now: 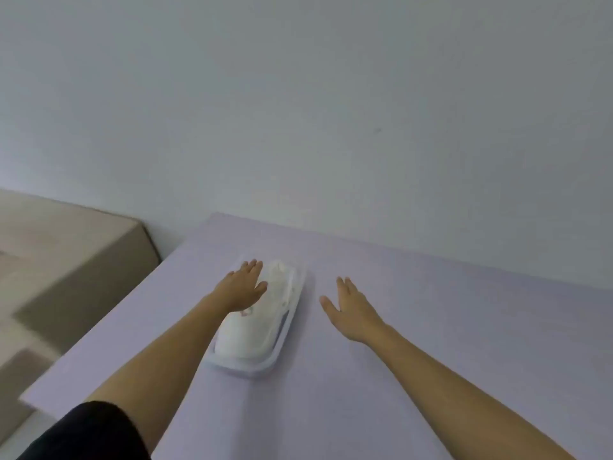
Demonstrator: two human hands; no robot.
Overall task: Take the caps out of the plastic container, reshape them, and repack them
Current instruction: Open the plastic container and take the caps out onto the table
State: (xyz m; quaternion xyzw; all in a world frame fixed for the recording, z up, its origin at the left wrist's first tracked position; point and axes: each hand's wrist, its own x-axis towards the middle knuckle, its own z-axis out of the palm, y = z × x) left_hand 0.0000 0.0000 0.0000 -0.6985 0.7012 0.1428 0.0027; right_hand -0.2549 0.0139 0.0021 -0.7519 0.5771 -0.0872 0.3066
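A long clear plastic container (pixel 270 361) lies on the pale lilac table (pixel 398 376), holding white caps (pixel 247 336) packed in a row. My left hand (pixel 243 287) hovers flat over the container's far left part, fingers apart, and covers some of the caps. My right hand (pixel 351 308) is spread open to the right of the container, apart from it, palm down above the table. Neither hand holds anything.
A plain grey wall (pixel 331 111) rises directly behind the table's far edge. To the left stand beige block-like steps or furniture (pixel 66 260), lower than the table. The table's left edge runs diagonally close to my left arm.
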